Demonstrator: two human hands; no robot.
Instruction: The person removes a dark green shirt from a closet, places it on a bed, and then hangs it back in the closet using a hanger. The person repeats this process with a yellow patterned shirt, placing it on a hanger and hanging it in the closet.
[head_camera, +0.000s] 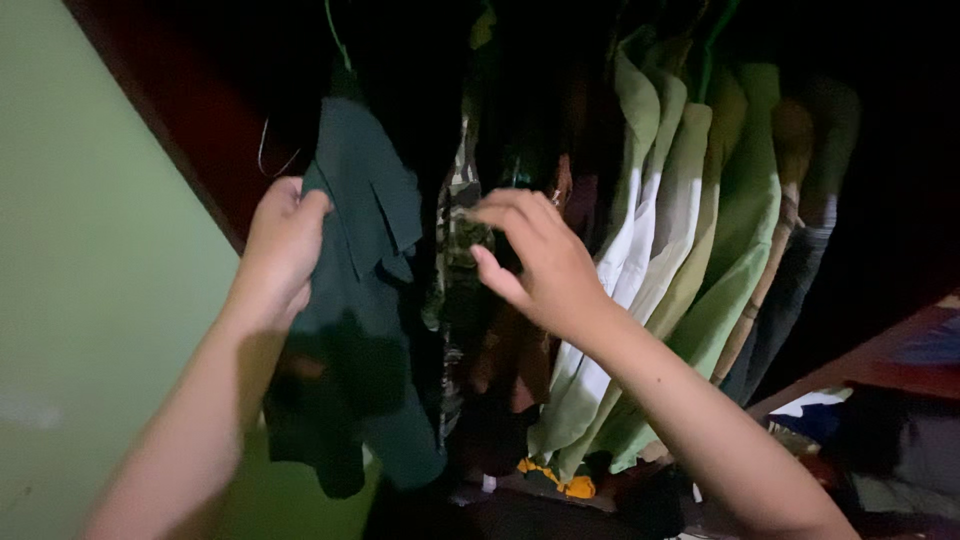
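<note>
- Forearms fill the lower part of the head view, both reaching up into a dim wardrobe of hanging clothes.
- Left of centre, the left hand (283, 245) has its grip closed on the edge of a dark green shirt (360, 290), which hangs from a green hanger (338, 40) at the top of the frame and droops toward bottom centre.
- At centre, the right hand (535, 262) has its fingers curled at a camouflage-patterned garment (462, 235) just beside the dark shirt; whether that grip has actually pinched cloth or only touches it, I cannot tell.
- Right of centre, a packed row of light green and white shirts (680, 250) hangs close against the right forearm.
- A pale green wall (90, 300) fills the left side; a heap of folded clothes (880, 440) sits on a shelf at lower right.
- Risk, as I judge it: a sharp tug by the left hand could slip the dark shirt off its hanger and drop it to the wardrobe floor.
- Poor light and tight packing could let the right hand catch a neighbouring garment and drag it askew.
</note>
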